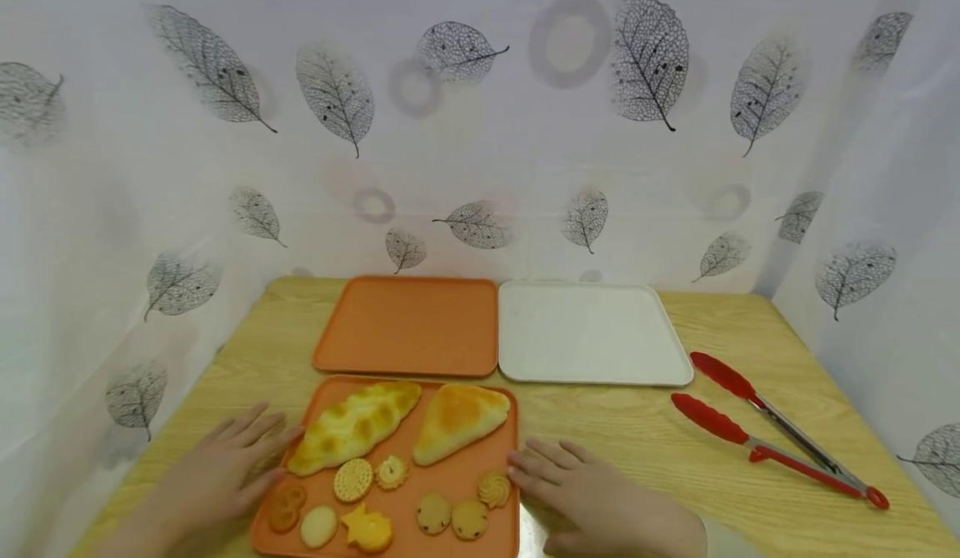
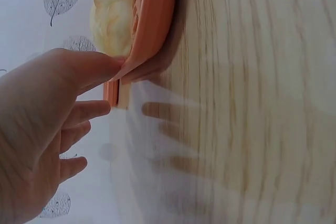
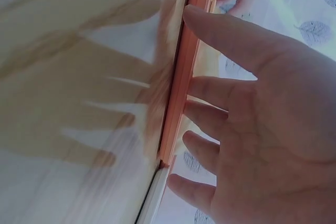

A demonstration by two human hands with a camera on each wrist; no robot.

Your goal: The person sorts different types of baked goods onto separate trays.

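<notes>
Golden-brown patches mottle a pale-yellow long bread [image 1: 356,426] and a triangular bread [image 1: 461,425] on an orange front tray [image 1: 442,479], with dark-flecked tan cookies [image 1: 470,520]; red-and-silver tongs [image 1: 798,439] cross a yellowish, wood-grained tabletop [image 1: 600,416] before a white backdrop [image 1: 480,150] printed with dark, net-veined leaves and grey rings.

The near orange tray [image 1: 407,537], far orange tray [image 1: 412,325] and far white tray [image 1: 592,333] look like smooth, mostly matt plastic. At right, the tongs [image 1: 795,436] pair shiny metal with 2 ridged red heads [image 1: 708,418]. The wood-grain table [image 1: 615,420] looks smooth, lightly glossy.
</notes>
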